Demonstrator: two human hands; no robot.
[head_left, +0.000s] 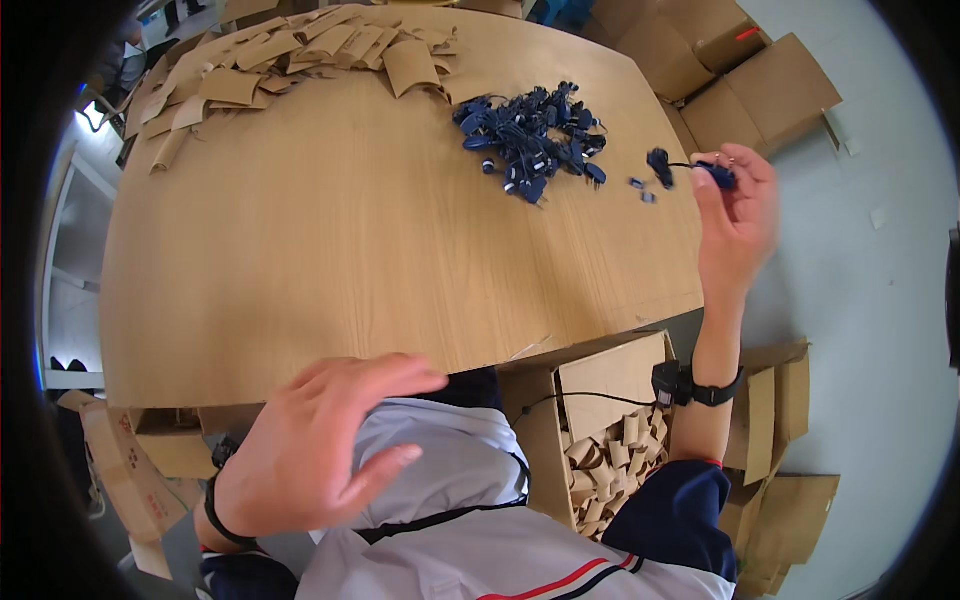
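My right hand (pixel 738 205) is raised at the table's right edge, its fingers closed round a dark blue plug adapter (pixel 716 176) with metal pins pointing up. A bundled black cable (pixel 660 167) hangs from the adapter toward the table. Two small dark pieces (pixel 642 190) lie on the tabletop below that cable. To their left is a tangled heap of dark blue adapters and cables (pixel 535 140). My left hand (pixel 335 440) hovers over my lap near the table's front edge, thumb and fingers apart, holding nothing.
Flattened brown cardboard pieces (pixel 300 55) cover the far left of the wooden table (pixel 330 240). Below its front edge, an open box (pixel 545 440) holds many small cardboard rolls (pixel 615 465). More cartons stand at the far right (pixel 760 95), lower right (pixel 790 510) and lower left (pixel 140 470).
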